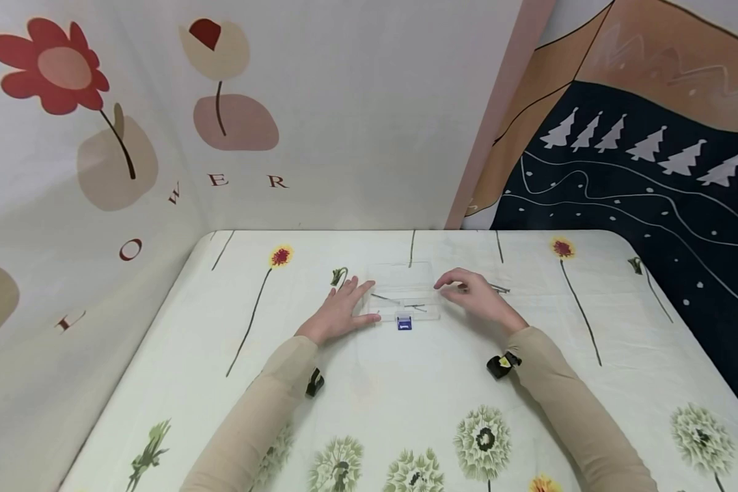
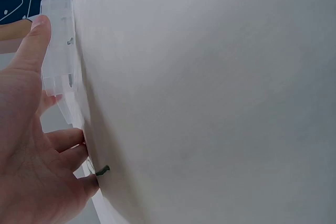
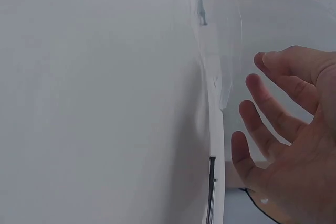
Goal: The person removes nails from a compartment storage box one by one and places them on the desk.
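Observation:
A clear plastic box (image 1: 430, 315) lies on the table with its clear lid (image 1: 400, 275) raised back and a blue latch (image 1: 404, 324) at the front. Several thin metal pieces (image 1: 415, 306), like nails or screws, lie inside. My left hand (image 1: 339, 311) is at the box's left side, fingers spread; the left wrist view shows its thumb against the box's wall (image 2: 60, 40). Just off the box's right end hovers my right hand (image 1: 476, 298), fingers loosely bent, with nothing visible in them. Long metal pins (image 3: 211, 192) lie on the table beyond it.
A white cloth with printed flowers covers the table (image 1: 369, 389). Behind it hangs a pale printed curtain (image 1: 357, 137), and a dark cloth with white trees (image 1: 621, 178) hangs at the right. Black straps (image 1: 500, 366) are around both wrists.

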A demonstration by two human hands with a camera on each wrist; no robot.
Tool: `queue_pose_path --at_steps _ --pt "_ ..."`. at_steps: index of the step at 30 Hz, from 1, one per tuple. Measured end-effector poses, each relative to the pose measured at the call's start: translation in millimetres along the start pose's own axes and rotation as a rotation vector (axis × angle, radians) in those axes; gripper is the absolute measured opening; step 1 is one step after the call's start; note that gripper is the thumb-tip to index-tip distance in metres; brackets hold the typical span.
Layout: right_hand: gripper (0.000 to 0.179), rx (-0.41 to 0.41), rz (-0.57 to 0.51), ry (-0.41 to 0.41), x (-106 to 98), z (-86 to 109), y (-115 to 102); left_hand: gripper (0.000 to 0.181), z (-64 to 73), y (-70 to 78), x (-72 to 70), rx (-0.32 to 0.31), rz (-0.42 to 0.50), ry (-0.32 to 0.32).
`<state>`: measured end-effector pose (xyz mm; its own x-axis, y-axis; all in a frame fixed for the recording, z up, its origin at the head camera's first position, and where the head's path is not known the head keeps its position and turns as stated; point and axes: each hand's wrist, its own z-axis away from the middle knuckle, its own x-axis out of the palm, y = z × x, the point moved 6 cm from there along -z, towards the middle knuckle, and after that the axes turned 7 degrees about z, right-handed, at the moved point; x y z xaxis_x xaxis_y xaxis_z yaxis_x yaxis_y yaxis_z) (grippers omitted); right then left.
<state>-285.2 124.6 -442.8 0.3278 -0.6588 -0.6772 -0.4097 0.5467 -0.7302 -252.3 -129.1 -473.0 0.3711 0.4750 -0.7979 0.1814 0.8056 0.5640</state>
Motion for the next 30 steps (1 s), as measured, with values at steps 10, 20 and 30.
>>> queue_pose_path --at_steps 10,20,30 --pt "0.013 -0.067 0.040 -0.005 15 -19.1 -11 0.083 -1.3 0.0 -1.1 0.003 0.005 -0.001" --pt "0.012 -0.096 0.163 -0.076 37 -39.0 -20 0.082 -1.7 0.0 -2.2 -0.013 0.010 -0.010" --pt "0.014 -0.075 0.240 -0.179 51 -53.9 -27 0.082 -1.4 -1.4 0.2 -0.012 0.012 -0.012"
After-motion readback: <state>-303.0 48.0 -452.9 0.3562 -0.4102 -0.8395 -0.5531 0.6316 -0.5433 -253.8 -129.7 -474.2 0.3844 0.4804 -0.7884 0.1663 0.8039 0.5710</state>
